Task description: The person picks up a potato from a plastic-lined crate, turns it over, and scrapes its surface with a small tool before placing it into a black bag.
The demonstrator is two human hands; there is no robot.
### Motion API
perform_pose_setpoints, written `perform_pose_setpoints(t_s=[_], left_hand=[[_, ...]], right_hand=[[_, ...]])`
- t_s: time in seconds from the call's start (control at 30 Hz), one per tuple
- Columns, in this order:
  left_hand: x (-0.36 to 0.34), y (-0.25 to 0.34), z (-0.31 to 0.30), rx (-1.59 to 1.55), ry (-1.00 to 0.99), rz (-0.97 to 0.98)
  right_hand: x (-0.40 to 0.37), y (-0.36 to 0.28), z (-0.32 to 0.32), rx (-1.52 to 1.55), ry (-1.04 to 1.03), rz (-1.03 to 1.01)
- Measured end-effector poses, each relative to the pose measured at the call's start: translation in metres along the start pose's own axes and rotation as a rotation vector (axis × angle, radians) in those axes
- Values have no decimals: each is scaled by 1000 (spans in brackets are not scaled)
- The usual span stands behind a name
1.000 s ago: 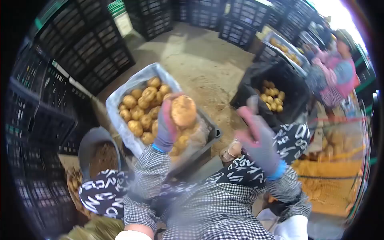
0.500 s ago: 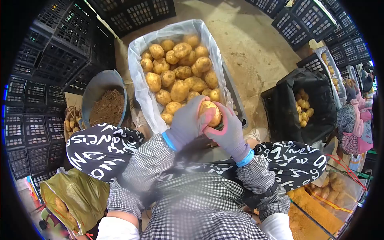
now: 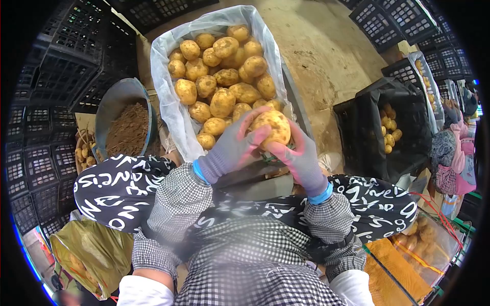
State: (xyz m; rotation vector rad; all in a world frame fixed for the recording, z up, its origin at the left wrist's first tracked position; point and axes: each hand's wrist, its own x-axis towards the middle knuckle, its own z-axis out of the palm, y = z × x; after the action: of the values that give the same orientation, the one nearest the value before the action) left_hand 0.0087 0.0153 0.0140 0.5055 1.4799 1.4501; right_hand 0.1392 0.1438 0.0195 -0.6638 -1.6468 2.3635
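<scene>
A yellow-brown potato (image 3: 274, 127) with dark dirt patches is held up between my gloved hands, over the near end of a lined crate. My left hand (image 3: 234, 148), in a grey and pink glove, presses its fingers and thumb against the left side. From the right and below, my right hand (image 3: 302, 159) grips it, thumb at its lower edge. Some fingertips are hidden behind the potato. Beneath and beyond lie many more potatoes (image 3: 223, 102) inside a white plastic liner (image 3: 176, 120).
A bucket of soil (image 3: 102, 120) stands left of the crate. Black crates (image 3: 66, 66) are stacked at far left. On the right sits a black-lined crate (image 3: 357, 127) with potatoes. A yellow-green bag (image 3: 97, 250) is at lower left. Another person's pink sleeve (image 3: 458, 135) shows at far right.
The view has shifted, so the crate appears higher and further left. My hands have spread slightly apart around the potato, exposing more of its surface, which has turned.
</scene>
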Motion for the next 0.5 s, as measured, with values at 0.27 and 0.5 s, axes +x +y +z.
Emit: perform_pose_setpoints(t_s=[0.27, 0.5], left_hand=[[-4, -2, 2, -215, -61, -64], [3, -21, -7, 25, 60, 269]], right_hand=[[4, 25, -18, -220, 159, -65], [-2, 9, -6, 46, 45, 79]])
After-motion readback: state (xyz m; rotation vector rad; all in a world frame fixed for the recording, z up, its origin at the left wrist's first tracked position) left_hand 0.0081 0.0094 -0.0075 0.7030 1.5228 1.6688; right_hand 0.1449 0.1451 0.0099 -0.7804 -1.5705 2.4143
